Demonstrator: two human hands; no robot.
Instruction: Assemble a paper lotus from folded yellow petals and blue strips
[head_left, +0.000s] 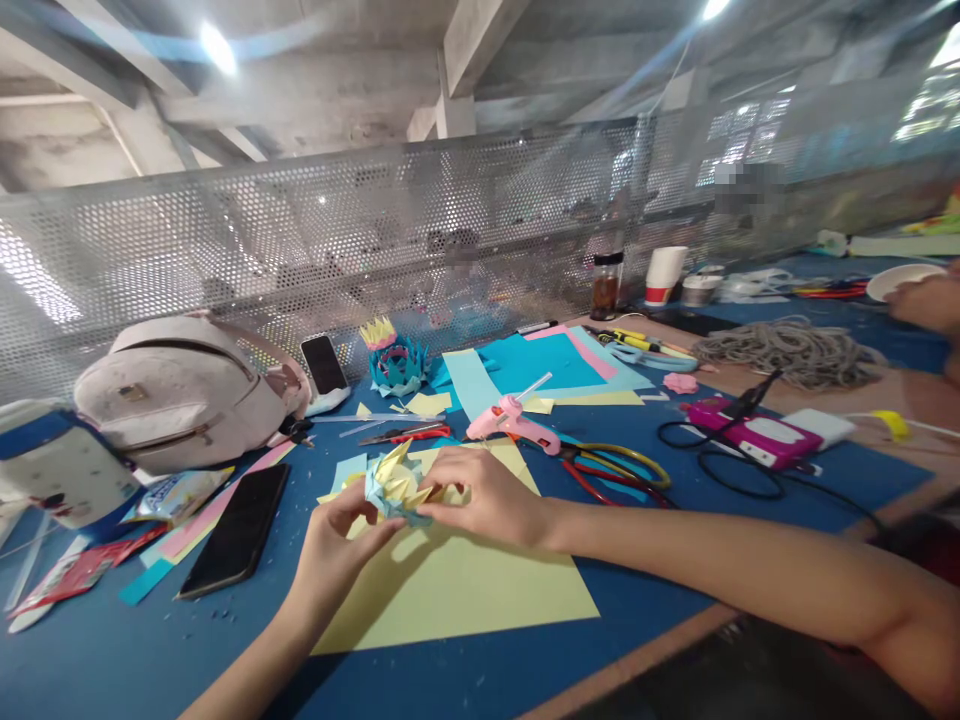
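Between my two hands is a folded paper flower with pale yellow petals and a light blue outer layer. My left hand grips its left and lower side, thumb beneath. At its right side, the bent fingers of my right hand pinch the petals. Under both hands lies a large pale yellow sheet of paper. Just beyond my right hand rests a pink glue gun with a clear glue stick in its back. Red-handled pliers lie behind the flower.
A finished-looking blue and yellow paper flower stands farther back beside coloured sheets. Scissors lie right. Two phones, a backpack and a large bottle are left. A magenta power strip and grey cord are right; another person's hand shows there.
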